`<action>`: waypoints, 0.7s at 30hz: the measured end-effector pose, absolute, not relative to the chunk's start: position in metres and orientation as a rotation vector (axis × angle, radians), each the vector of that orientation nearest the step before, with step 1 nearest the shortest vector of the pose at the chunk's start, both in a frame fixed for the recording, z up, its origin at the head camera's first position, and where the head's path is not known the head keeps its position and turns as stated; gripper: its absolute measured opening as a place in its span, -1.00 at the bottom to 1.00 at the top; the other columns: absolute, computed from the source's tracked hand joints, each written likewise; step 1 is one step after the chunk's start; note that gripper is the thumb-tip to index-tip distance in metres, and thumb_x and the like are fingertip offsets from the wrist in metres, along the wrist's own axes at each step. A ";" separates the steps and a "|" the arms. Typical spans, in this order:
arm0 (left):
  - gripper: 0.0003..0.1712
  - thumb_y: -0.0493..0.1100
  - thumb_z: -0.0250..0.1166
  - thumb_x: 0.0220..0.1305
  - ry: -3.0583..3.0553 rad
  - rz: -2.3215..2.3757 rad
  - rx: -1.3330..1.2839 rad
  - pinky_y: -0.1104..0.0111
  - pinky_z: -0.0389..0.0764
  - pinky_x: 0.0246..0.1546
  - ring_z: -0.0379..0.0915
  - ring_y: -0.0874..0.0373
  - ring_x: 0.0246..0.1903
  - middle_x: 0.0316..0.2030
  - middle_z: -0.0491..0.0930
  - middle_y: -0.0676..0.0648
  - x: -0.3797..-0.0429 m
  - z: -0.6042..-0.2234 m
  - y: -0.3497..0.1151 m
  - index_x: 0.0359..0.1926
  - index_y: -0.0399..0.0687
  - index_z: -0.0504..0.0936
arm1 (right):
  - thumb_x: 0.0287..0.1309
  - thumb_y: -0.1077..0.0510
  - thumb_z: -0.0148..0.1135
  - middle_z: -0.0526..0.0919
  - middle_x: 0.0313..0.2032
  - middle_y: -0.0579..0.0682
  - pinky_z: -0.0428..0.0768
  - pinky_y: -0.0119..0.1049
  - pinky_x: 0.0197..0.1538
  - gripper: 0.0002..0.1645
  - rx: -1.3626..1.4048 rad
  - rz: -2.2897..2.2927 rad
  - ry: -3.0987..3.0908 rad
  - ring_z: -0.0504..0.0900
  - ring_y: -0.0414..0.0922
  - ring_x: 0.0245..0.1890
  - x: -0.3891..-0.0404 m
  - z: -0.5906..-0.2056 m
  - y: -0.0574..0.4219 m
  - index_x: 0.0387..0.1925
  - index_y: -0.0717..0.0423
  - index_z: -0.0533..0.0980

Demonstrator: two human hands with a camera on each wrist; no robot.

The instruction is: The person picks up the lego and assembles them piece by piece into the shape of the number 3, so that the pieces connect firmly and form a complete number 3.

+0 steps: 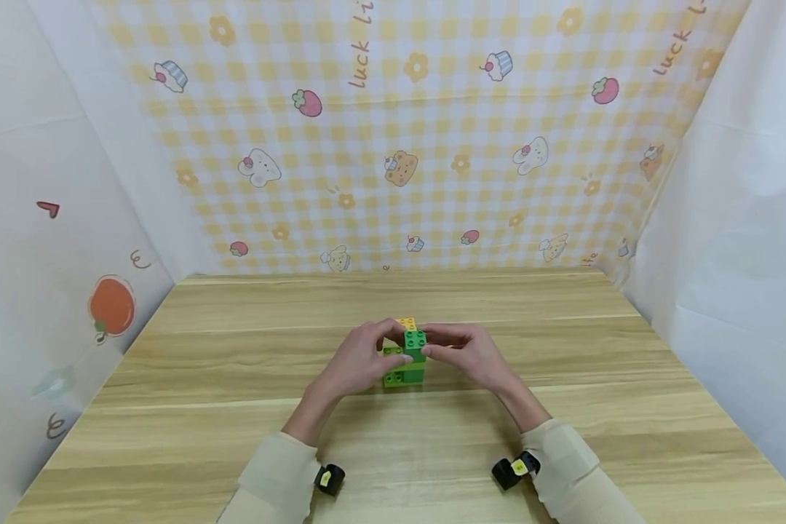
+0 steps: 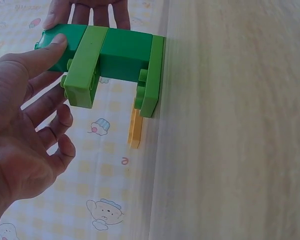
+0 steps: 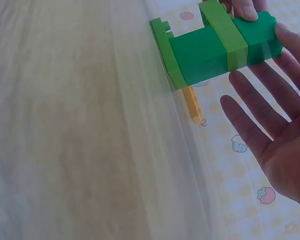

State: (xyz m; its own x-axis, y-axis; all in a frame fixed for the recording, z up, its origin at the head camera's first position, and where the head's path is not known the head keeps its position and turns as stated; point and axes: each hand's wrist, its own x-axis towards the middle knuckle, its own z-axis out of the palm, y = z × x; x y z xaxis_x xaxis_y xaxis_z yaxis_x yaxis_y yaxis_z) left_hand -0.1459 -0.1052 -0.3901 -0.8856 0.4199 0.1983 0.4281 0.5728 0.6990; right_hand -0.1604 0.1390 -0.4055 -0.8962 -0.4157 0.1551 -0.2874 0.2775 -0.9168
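Observation:
A small tower of toy building blocks stands on the table in the head view. Its top dark green block (image 1: 415, 353) is pinched by my left hand (image 1: 356, 358), thumb on the near face. From the other side my right hand (image 1: 468, 356) grips the same block between thumb and index finger, its other fingers spread in the right wrist view. Below that block lies a light green brick (image 2: 84, 75), jutting out to the left. Under it come a lower dark green block (image 2: 125, 54) and a light green base brick (image 2: 154, 82). Studs show on the jutting parts.
Behind the tower is a yellow-orange brick (image 1: 407, 322), low on the table in both wrist views. The wooden table (image 1: 236, 437) meets a checked cloth backdrop (image 1: 367, 145). White cloth walls (image 1: 727, 240) stand at both sides. Black wrist cameras (image 1: 509, 473) sit at the cuffs.

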 end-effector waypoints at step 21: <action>-0.57 -0.02 0.54 0.27 -2.832 -1.372 -0.630 0.26 0.43 -0.18 0.40 0.11 -0.18 -0.06 0.73 0.06 -0.147 -0.390 -0.109 0.13 0.00 0.74 | 0.32 0.09 0.46 0.75 0.18 0.13 0.70 -0.32 0.07 -0.49 -0.588 -1.784 2.382 0.74 0.02 0.13 -0.158 -0.412 0.134 0.25 0.16 0.65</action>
